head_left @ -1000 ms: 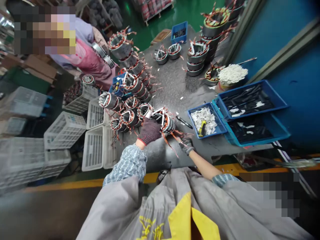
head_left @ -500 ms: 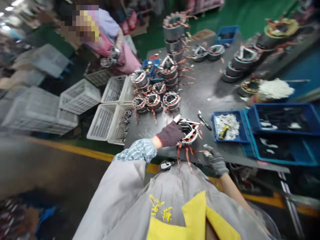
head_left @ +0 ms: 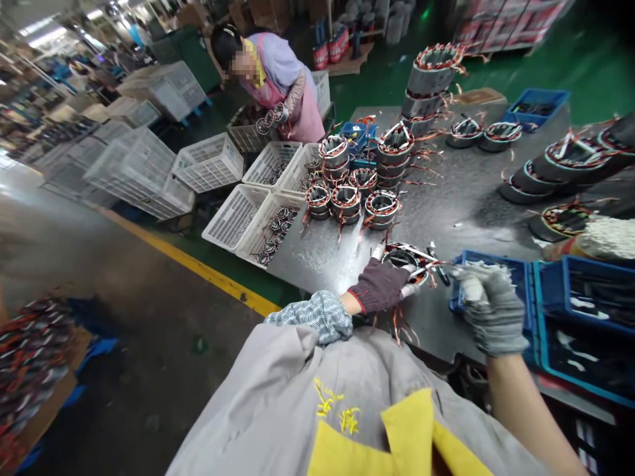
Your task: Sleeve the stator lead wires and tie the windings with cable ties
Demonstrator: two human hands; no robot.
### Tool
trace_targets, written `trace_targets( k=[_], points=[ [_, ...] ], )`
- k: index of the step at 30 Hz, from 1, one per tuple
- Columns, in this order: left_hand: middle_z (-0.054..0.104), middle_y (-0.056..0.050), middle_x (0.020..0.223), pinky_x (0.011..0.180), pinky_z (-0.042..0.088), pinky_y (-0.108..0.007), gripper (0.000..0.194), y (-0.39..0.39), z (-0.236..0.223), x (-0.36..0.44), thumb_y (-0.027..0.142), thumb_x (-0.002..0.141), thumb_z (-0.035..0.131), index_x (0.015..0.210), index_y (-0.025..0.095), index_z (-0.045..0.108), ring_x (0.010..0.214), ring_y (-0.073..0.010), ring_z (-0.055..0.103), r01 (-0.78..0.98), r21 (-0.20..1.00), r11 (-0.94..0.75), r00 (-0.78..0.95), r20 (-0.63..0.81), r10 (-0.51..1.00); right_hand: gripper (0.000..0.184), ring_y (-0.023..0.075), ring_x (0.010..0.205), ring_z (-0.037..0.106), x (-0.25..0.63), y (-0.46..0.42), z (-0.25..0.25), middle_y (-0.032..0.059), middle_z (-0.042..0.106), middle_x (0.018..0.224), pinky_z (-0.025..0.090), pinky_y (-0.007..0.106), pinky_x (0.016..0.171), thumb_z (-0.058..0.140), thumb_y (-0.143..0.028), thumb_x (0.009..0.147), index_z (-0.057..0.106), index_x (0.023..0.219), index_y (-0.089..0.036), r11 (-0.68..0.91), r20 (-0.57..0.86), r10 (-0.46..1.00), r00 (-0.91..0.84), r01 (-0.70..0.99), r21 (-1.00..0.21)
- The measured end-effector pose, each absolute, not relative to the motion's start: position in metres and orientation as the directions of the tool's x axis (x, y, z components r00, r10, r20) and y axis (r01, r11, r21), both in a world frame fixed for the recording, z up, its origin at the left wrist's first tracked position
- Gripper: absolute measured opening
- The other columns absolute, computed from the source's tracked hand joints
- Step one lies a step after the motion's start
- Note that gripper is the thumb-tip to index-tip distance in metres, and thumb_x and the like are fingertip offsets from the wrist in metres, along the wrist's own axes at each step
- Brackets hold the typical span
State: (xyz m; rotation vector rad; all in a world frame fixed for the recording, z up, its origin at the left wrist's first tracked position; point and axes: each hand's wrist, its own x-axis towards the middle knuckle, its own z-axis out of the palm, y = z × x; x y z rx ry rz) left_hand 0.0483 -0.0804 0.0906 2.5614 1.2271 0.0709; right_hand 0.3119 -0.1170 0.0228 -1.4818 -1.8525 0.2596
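Left hand (head_left: 376, 286) in a dark knit glove with a red cuff, closed over the rim of a copper-wound motor stator (head_left: 404, 259) and gripping it, lower centre of the frame. The stator lying near the front edge of a scuffed grey surface (head_left: 317, 271), with white insulation pieces across its top and orange lead wires trailing over the edge. Right hand (head_left: 491, 311) in a paler grey knit glove, fingers bunched and raised just right of the stator, above a blue tray (head_left: 528, 291) of white scraps. Something white at those fingertips, too blurred to tell whether held or merely behind them.

Beyond the hands, a cluster of finished stators (head_left: 347, 201) at the middle of the frame, some stacked two or three high, and a taller stack (head_left: 426, 86) toward the top. More stators (head_left: 560, 165) at the right edge, beside a white fluffy bundle (head_left: 608, 239). White plastic crates (head_left: 268, 225) along the surface's left side, the nearest holding small wound parts. Upper left of the frame, a co-worker in a pink apron (head_left: 297, 99) — head bent, both hands low by a crate. Lower left, a yellow floor line (head_left: 198, 268) running diagonally across the concrete.
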Motion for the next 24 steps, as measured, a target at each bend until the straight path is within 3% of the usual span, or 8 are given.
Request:
trace_targets(
  k=[3,7,10,15,17,19,21,24],
  points=[
    [0.091,-0.015,0.125,0.111,0.061,-0.054,0.04,-0.075,0.103,0.032,0.047,0.122,0.058,0.147,0.028,0.083,0.121,-0.0339,0.086,0.757,0.265,-0.597,0.642,-0.133,0.755,0.042,0.0406,0.12,0.086,0.27,-0.094,0.046,0.0181,0.09,0.129,0.07,0.061,0.108,0.055,-0.046,0.118,0.091,0.124,-0.025,0.469,0.488,0.847,-0.211,0.73,-0.497],
    [0.091,-0.011,0.125,0.103,0.064,-0.05,0.028,-0.069,0.107,0.025,0.03,0.117,0.064,0.136,0.025,0.085,0.126,-0.034,0.084,0.764,0.233,-0.601,0.637,-0.125,0.761,0.038,0.0392,0.126,0.084,0.252,-0.085,0.035,0.0174,0.089,0.139,0.068,0.059,0.112,0.061,-0.039,0.114,0.09,0.132,-0.021,0.535,0.417,0.821,-0.39,0.78,-0.324],
    [0.091,-0.012,0.122,0.104,0.064,-0.051,0.028,-0.066,0.097,0.031,0.026,0.114,0.068,0.135,0.027,0.086,0.127,-0.035,0.083,0.76,0.276,-0.589,0.63,-0.085,0.772,0.039,0.0406,0.134,0.081,0.261,-0.086,0.022,0.0179,0.086,0.146,0.067,0.063,0.117,0.06,-0.04,0.115,0.089,0.135,-0.022,0.523,0.416,0.832,-0.367,0.769,-0.368],
    [0.091,-0.012,0.128,0.111,0.066,-0.041,0.019,-0.059,0.105,0.016,0.015,0.108,0.072,0.117,0.022,0.086,0.121,-0.026,0.084,0.509,0.847,-0.157,0.414,-0.081,0.906,0.039,0.0342,0.126,0.085,0.288,-0.088,0.04,0.0129,0.089,0.136,0.071,0.057,0.115,0.06,-0.05,0.118,0.089,0.127,-0.025,0.439,0.353,0.897,-0.265,0.62,-0.65],
    [0.09,-0.011,0.123,0.103,0.068,-0.039,0.019,-0.051,0.115,0.0,0.02,0.111,0.068,0.123,0.02,0.082,0.109,-0.0224,0.084,0.304,0.953,-0.022,0.272,-0.065,0.96,0.041,0.0315,0.118,0.087,0.301,-0.087,0.06,0.0116,0.091,0.125,0.072,0.054,0.111,0.058,-0.051,0.12,0.089,0.124,-0.024,0.363,0.332,0.929,-0.164,0.585,-0.725],
    [0.09,-0.009,0.121,0.093,0.068,-0.036,0.028,-0.042,0.123,-0.012,0.027,0.114,0.067,0.139,0.022,0.077,0.094,-0.0185,0.082,0.258,0.966,0.026,0.198,-0.079,0.977,0.039,0.0307,0.121,0.087,0.311,-0.084,0.08,0.0116,0.09,0.126,0.072,0.054,0.113,0.059,-0.048,0.121,0.087,0.125,-0.022,0.345,0.352,0.93,-0.107,0.587,-0.732],
    [0.09,-0.007,0.12,0.088,0.067,-0.034,0.037,-0.039,0.127,-0.015,0.029,0.112,0.071,0.148,0.025,0.074,0.09,-0.0191,0.082,0.366,0.931,0.002,0.33,-0.132,0.935,0.036,0.0302,0.131,0.084,0.314,-0.08,0.095,0.0111,0.088,0.136,0.069,0.055,0.118,0.059,-0.044,0.12,0.086,0.128,-0.022,0.407,0.377,0.908,-0.184,0.608,-0.682],
    [0.091,-0.006,0.121,0.098,0.066,-0.037,0.04,-0.039,0.127,0.001,0.028,0.104,0.081,0.144,0.028,0.079,0.111,-0.0282,0.087,0.653,0.724,-0.22,0.541,-0.242,0.806,0.037,0.03,0.138,0.081,0.306,-0.071,0.102,0.0083,0.084,0.147,0.066,0.056,0.122,0.059,-0.043,0.119,0.086,0.133,-0.022,0.516,0.24,0.849,-0.472,0.638,-0.572]
  ],
)
